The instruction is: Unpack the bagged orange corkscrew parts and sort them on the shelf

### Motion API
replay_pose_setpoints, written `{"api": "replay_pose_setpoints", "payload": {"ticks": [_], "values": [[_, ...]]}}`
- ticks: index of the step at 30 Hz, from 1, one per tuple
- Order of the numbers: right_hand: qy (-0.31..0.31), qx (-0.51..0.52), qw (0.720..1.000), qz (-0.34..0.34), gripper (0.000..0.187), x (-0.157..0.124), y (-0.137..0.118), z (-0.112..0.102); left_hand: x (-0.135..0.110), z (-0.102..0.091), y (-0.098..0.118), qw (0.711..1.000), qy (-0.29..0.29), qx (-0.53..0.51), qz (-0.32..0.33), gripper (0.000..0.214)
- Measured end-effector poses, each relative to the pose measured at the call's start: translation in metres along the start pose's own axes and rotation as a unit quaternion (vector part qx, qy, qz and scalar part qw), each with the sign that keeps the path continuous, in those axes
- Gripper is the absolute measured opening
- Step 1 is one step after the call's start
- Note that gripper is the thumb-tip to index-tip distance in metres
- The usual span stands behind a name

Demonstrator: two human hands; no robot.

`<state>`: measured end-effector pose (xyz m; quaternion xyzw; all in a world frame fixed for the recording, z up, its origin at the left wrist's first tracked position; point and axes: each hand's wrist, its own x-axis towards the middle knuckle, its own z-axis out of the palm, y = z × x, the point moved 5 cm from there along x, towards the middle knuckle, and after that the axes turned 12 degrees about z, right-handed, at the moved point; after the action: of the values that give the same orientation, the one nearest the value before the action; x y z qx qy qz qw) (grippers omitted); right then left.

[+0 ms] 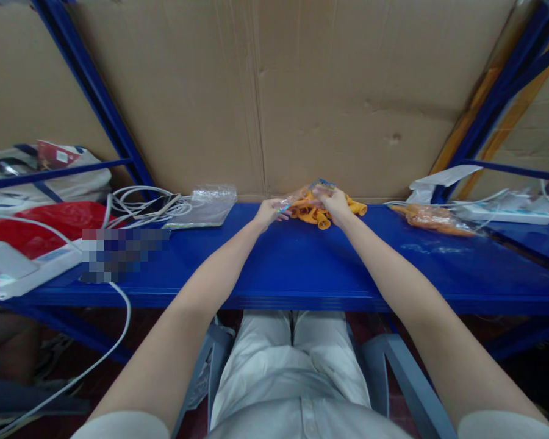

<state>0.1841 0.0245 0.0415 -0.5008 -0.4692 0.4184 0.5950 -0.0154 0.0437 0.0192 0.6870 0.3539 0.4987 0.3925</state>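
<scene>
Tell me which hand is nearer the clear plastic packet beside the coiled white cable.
Left. The left hand is to the right of the clear plastic packet, apart from it; the right hand is farther right, by the orange pieces.

No lettering, number or brand can be read.

Orange flared-end pieces heaped near far edge of tabletop; clear, colour-printed plastic bag held crumpled, overlapping them.
</scene>
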Motion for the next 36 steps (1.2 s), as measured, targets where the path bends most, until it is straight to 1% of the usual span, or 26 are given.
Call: {"api": "replay_pose_setpoints", "payload": {"ticks": [2, 3, 5, 9, 11, 13, 14, 16, 20, 21, 23, 26, 29, 32, 36], "values": [[-0.004, -0.017, 1.000, 0.023, 0.007, -0.001, 0.002, 0.001, 0.001, 0.000, 0.003, 0.999, 0.006, -0.026, 0.020, 0.028], [-0.001, -0.024, 0.999, 0.024, 0.009, -0.001, 0.003, 0.001, 0.001, 0.001, 0.004, 0.999, 0.011, -0.038, 0.028, 0.024], [0.011, -0.032, 0.999, 0.002, 0.014, -0.001, 0.000, 0.000, 0.002, 0.001, 0.007, 0.997, 0.030, -0.056, 0.042, 0.017], [0.031, -0.047, 0.997, -0.060, 0.011, 0.001, -0.007, -0.002, 0.005, -0.001, 0.011, 0.991, 0.079, -0.075, 0.075, 0.013], [0.036, -0.043, 0.995, -0.079, 0.011, 0.002, -0.009, -0.002, 0.007, -0.002, 0.013, 0.988, 0.090, -0.076, 0.096, 0.013], [0.040, -0.035, 0.995, -0.090, 0.013, 0.003, -0.010, -0.002, 0.007, -0.002, 0.014, 0.988, 0.089, -0.075, 0.106, 0.013], [0.044, -0.032, 0.994, -0.091, 0.013, 0.004, -0.010, -0.002, 0.006, -0.001, 0.014, 0.989, 0.083, -0.074, 0.101, 0.013], [0.046, -0.033, 0.994, -0.090, 0.013, 0.006, -0.008, -0.003, 0.005, 0.001, 0.011, 0.993, 0.063, -0.069, 0.070, 0.018], [0.026, -0.036, 0.995, -0.091, 0.009, 0.009, -0.003, -0.003, 0.001, 0.005, 0.002, 0.999, 0.025, -0.012, -0.030, 0.038], [0.019, -0.036, 0.995, -0.090, 0.007, 0.010, -0.002, -0.003, 0.000, 0.005, 0.001, 0.999, 0.017, 0.008, -0.044, 0.041], [0.007, -0.036, 0.995, -0.088, 0.003, 0.011, 0.000, -0.004, -0.002, 0.003, 0.000, 0.998, 0.010, 0.039, -0.052, 0.042], [-0.010, -0.051, 0.994, -0.098, 0.003, 0.011, 0.002, -0.003, -0.002, -0.001, -0.001, 0.997, 0.033, 0.052, -0.043, 0.036], [-0.001, -0.073, 0.992, -0.104, 0.004, 0.013, 0.002, -0.004, 0.001, -0.002, -0.001, 0.997, 0.061, 0.038, -0.022, 0.027], [0.022, -0.074, 0.991, -0.113, 0.009, 0.013, 0.000, -0.006, 0.004, -0.002, 0.003, 0.997, 0.073, 0.010, 0.018, 0.018], [0.041, -0.057, 0.989, -0.130, 0.007, 0.011, -0.007, -0.006, 0.007, -0.005, 0.012, 0.990, 0.107, -0.020, 0.091, 0.017]]}}
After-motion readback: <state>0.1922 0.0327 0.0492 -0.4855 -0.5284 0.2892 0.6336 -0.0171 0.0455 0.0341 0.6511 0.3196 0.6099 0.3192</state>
